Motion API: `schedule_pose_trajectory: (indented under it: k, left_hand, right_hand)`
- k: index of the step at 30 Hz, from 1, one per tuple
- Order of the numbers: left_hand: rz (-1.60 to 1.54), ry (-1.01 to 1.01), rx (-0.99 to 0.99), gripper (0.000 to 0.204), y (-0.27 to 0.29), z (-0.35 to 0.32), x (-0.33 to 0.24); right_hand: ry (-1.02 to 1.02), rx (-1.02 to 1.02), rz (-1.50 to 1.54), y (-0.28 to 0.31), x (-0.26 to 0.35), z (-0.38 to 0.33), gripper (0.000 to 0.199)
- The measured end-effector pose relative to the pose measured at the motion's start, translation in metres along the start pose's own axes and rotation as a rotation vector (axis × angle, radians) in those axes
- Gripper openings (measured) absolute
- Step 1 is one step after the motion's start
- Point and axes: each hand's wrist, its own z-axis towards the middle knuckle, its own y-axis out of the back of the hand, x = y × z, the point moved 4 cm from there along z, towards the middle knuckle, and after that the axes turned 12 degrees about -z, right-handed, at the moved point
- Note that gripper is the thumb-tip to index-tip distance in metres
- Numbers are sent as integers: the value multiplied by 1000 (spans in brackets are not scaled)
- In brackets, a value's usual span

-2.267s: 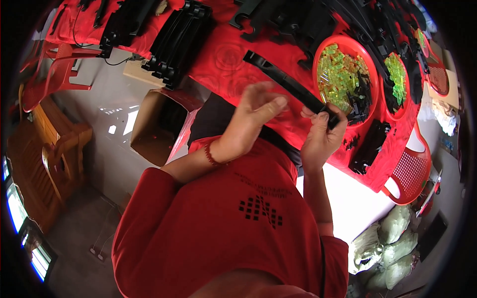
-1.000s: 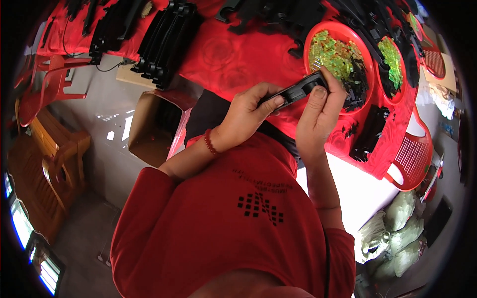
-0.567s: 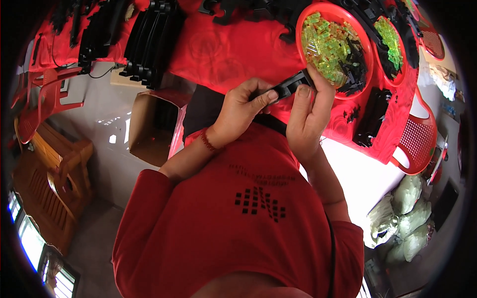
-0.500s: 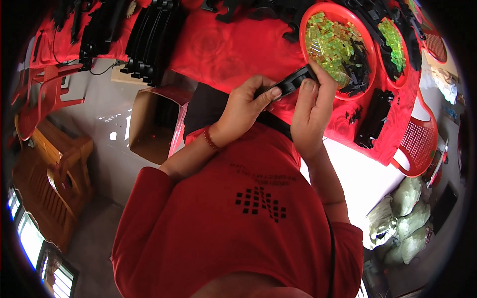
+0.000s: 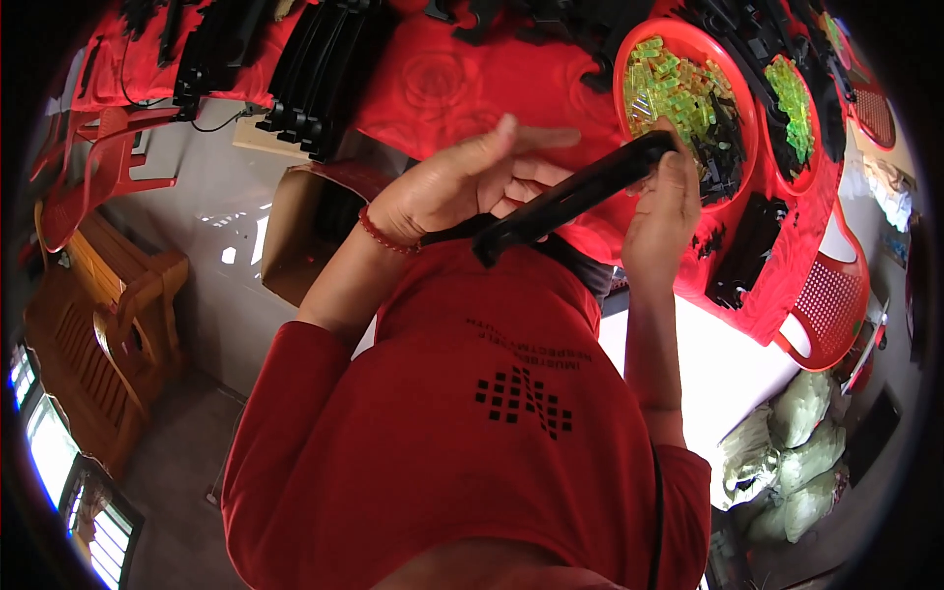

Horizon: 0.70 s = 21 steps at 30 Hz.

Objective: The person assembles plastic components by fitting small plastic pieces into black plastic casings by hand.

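A long black plastic bar (image 5: 575, 195) with a hooked lower end slants up to the right in front of my body. My right hand (image 5: 664, 211) grips its upper right end between thumb and fingers. Just left of the bar, my left hand (image 5: 462, 182) is open, its fingers apart; some fingertips pass behind the bar, and I cannot tell if they touch it. Beyond my right hand stands a round red basin (image 5: 621, 93) holding small yellow-green clear pieces (image 5: 674, 79) and black pieces (image 5: 723, 147).
A red patterned cloth (image 5: 433, 84) covers the table. Black bars (image 5: 329, 74) are stacked at its left, and another black part (image 5: 747, 251) lies at the right. A second red basin (image 5: 808, 177) stands farther right. Below are a cardboard box (image 5: 295, 236) and red chairs (image 5: 836, 295).
My left hand has let go of the black bar and opened, moving left. My right hand now holds the bar by its upper end and has shifted right; the bar has turned, showing its length.
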Motion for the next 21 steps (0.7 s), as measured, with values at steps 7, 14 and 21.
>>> schedule_pose_trajectory:
  k: [7,14,21]
  left_hand:
    - [-205,-386,110,87,13,2,2]
    - [0,-618,-153,46,-5,21,7]
    - [1,-695,-293,36,-8,15,1]
  right_hand:
    - [-74,6,427,7,-2,3,34]
    - [68,65,246,-13,-5,-27,32]
    - [89,338,32,-34,-11,-59,42]
